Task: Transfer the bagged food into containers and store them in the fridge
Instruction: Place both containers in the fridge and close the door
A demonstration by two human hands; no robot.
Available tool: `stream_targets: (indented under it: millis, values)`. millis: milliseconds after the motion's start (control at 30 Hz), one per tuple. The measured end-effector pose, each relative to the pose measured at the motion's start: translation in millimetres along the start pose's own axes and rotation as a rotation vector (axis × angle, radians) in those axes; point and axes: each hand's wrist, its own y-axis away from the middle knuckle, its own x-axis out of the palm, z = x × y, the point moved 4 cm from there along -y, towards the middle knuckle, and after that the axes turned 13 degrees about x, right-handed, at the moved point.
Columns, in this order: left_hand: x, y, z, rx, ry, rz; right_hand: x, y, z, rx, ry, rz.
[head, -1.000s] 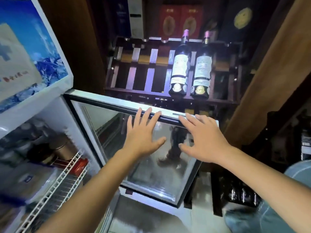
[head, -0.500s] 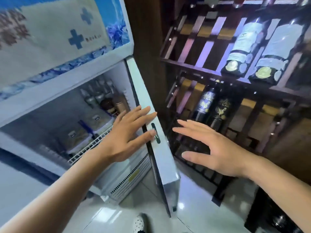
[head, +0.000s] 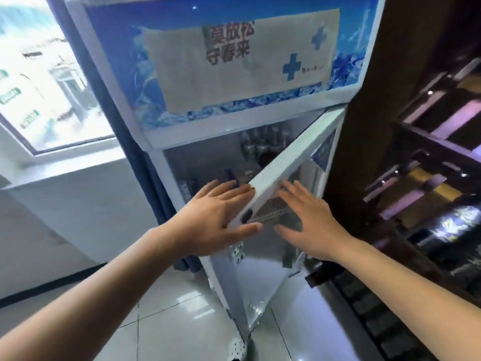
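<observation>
Low in the centre of the frame, my left hand (head: pixel 216 220) lay flat and empty on the edge of the fridge door (head: pixel 283 173), and my right hand (head: pixel 309 225) was spread on its glass. Beyond, blurred containers (head: pixel 229 178) sat inside the fridge (head: pixel 208 134), so storing seemed done and only shutting remained. The door stood nearer closed than half a second earlier.

Left hand (head: pixel 213 220) and right hand (head: pixel 309 225) bare. Left forearm (head: pixel 117 280) and right forearm (head: pixel 406 280) uncovered out to the frame edges. Well below the left hand, at the bottom edge: toe of a shoe (head: pixel 237 348), white, speckled with small dark dots, blurred.
</observation>
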Motion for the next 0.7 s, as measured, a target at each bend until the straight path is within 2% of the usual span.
stream_targets:
  millis: [200,400,600,700]
  values:
    - [4,42,41,-0.184,-0.162,-0.083,32,-54,34,-0.061,0.122,0.033]
    - [38,52,95,-0.4,-0.296,-0.22,49,-109,68,-0.023,0.231,-0.003]
    - [74,41,168,-0.561,-0.202,-0.211,52,-164,95,0.005,0.189,-0.014]
    - [83,34,187,-0.542,-0.182,-0.229,60,-175,98,0.018,0.177,-0.021]
